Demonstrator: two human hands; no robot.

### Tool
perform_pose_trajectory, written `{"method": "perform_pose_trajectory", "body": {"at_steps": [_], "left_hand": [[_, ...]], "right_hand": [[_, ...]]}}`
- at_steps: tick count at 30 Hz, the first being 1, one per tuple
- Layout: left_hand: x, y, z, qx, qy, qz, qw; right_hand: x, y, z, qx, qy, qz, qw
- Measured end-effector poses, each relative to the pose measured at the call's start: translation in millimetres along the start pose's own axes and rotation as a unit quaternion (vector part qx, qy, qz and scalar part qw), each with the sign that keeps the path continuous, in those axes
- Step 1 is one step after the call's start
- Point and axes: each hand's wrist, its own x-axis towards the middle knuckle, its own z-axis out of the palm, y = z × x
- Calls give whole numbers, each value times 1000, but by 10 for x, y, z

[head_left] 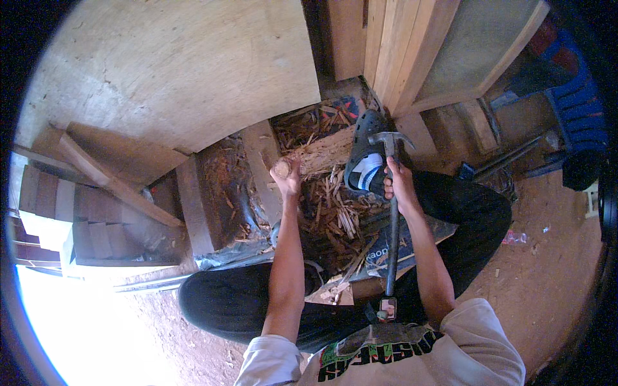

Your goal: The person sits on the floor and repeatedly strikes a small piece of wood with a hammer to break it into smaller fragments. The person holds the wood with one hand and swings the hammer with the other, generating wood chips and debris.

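At frame centre | left hand (288,177) clamped on wooden stub (280,168) over wood chips (331,209) | right hand (399,186), at 3 o'clock of it, clamped on hammer (391,212), head at 12 o'clock | hands apart

A grey-headed hammer (391,193) with a dark metal shaft is showing against black trousers (463,212), a dark clog (367,157) is displaying a white-and-blue patch, pale tan wood splinters (335,206) are lying over reddish-brown floor (547,283), and pale beige plywood (180,64) is standing behind.
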Motion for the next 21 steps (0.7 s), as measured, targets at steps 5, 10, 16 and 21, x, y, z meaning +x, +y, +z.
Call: {"method": "perform_pose_trajectory", "body": {"at_steps": [5, 10, 16, 21], "left_hand": [[-31, 103, 10, -23, 17, 26, 999], [87, -156, -46, 39, -92, 113, 989], [402, -313, -117, 247, -202, 254, 913], [463, -203, -3, 288, -238, 354, 857]], "right_hand": [[6, 5, -5, -1, 6, 3, 1000], [17, 20, 19, -3, 8, 10, 1000], [-90, -97, 224, -39, -24, -20, 999], [-366, -561, 678, -136, -104, -48, 984]]}}
